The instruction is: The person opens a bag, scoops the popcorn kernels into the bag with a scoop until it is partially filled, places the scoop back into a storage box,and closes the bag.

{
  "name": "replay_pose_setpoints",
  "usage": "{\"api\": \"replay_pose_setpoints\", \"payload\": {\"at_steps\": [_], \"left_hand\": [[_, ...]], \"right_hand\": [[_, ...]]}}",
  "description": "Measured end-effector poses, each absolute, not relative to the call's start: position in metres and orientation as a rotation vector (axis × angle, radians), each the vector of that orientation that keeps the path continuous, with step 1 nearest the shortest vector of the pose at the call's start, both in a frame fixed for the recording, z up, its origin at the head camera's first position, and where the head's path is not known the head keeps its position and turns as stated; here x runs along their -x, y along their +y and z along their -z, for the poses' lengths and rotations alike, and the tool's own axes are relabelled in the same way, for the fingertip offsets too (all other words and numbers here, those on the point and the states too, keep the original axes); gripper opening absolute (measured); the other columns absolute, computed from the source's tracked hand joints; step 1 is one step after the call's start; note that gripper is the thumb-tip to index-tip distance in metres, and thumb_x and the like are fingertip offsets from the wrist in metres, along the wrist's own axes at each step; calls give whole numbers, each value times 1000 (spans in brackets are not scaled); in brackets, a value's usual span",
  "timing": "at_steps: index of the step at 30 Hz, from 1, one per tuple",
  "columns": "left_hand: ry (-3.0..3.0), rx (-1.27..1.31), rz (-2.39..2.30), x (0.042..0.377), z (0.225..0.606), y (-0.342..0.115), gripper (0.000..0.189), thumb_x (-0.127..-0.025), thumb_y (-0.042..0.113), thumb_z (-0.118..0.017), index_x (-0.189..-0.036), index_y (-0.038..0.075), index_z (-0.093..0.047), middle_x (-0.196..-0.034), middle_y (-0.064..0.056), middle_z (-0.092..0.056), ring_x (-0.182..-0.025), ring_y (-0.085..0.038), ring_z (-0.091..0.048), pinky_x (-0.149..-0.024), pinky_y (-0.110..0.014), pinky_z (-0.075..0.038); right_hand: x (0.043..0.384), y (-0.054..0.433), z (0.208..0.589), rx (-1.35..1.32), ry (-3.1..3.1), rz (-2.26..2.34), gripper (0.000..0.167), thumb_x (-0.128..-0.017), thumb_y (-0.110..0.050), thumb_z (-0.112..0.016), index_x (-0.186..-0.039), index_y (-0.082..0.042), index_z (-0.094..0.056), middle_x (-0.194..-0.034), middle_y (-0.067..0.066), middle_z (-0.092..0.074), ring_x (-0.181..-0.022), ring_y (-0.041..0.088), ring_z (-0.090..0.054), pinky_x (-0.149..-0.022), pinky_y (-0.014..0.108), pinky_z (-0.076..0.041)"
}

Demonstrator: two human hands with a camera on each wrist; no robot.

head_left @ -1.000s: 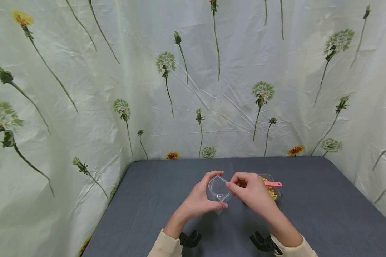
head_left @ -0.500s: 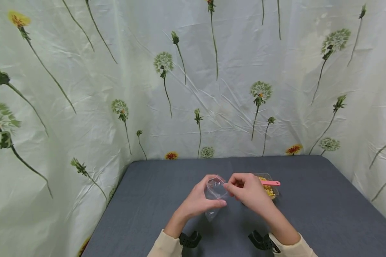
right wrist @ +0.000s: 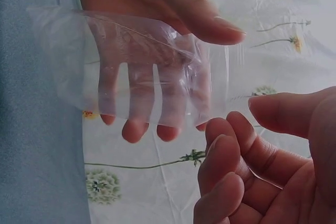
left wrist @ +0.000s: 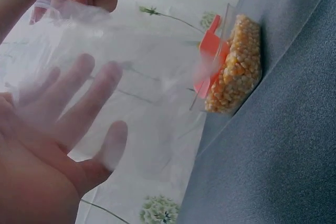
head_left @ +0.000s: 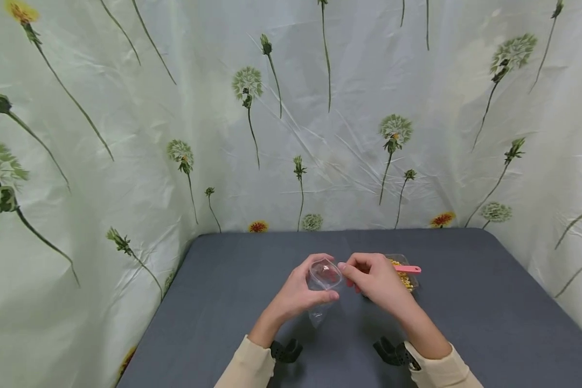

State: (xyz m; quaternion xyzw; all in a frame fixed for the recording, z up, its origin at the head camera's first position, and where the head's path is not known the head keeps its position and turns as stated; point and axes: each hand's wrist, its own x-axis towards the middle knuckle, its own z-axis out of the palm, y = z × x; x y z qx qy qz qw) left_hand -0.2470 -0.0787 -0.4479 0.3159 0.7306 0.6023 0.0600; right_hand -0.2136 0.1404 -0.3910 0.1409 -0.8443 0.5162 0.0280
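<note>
A clear plastic bag (head_left: 325,276) is held in my left hand (head_left: 298,288), with the thumb and fingers curved around its opened mouth. Its lower end hangs below the hand. In the right wrist view, the left fingers show through the film of the bag (right wrist: 142,66). My right hand (head_left: 379,283) is at the right side of the mouth, fingers bent. The right wrist view shows a gap between its thumb and index finger, the index fingertip close to the bag's rim; whether it touches the film is hard to tell.
Behind the right hand, a clear container of corn kernels (left wrist: 236,66) stands on the grey-covered table (head_left: 252,269). A pink scoop (left wrist: 210,51) rests in it, its handle sticking out to the right in the head view. A flower-patterned curtain (head_left: 203,118) hangs behind the table.
The bag's mouth has gone from a narrower, pointed shape to a rounder one, tilting a little. The right thumb and index finger, earlier at the bag's edge, have come slightly away.
</note>
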Motion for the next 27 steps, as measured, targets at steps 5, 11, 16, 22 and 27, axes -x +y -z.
{"api": "replay_pose_setpoints", "payload": {"at_steps": [5,11,16,22,27], "left_hand": [[2197,-934,-1840,250,448,-79,64,-85,33,-83,-140,26,-52,-123,-3,-61,-103,-21,-64,-79,-40,-57],[2137,-941,-1829,251,450,-79,69,-86,37,-82,-143,20,-49,-125,-3,-60,-107,-21,-62,-81,-39,-56],[2032,-922,-1851,254,453,-80,70,-86,38,-80,-145,18,-46,-126,-7,-58,-108,-25,-61,-84,-40,-55],[1970,-913,-1903,256,458,-83,63,-91,31,-73,-145,15,-45,-129,-9,-57,-111,-27,-61,-88,-40,-53],[1911,-902,-1962,257,459,-85,61,-92,27,-71,-145,14,-43,-132,-11,-55,-113,-27,-61,-90,-39,-52]], "right_hand": [[215,141,391,-416,-2610,-1584,29,-98,-35,-68,-77,-15,-67,-64,7,-60,-53,22,-53,-49,33,-44],[215,140,391,-392,-2628,-1526,30,-99,-33,-68,-79,-11,-68,-66,6,-60,-55,22,-55,-50,34,-45],[217,144,390,-381,-2605,-1403,29,-99,-33,-68,-74,-18,-66,-63,-1,-59,-50,20,-52,-48,33,-44],[222,157,389,-425,-2590,-1223,22,-97,-23,-70,-76,-24,-66,-62,-6,-57,-52,15,-50,-51,31,-42],[227,168,391,-400,-2638,-1074,14,-97,-22,-70,-83,-24,-72,-67,-11,-61,-58,12,-54,-55,32,-44]]}}
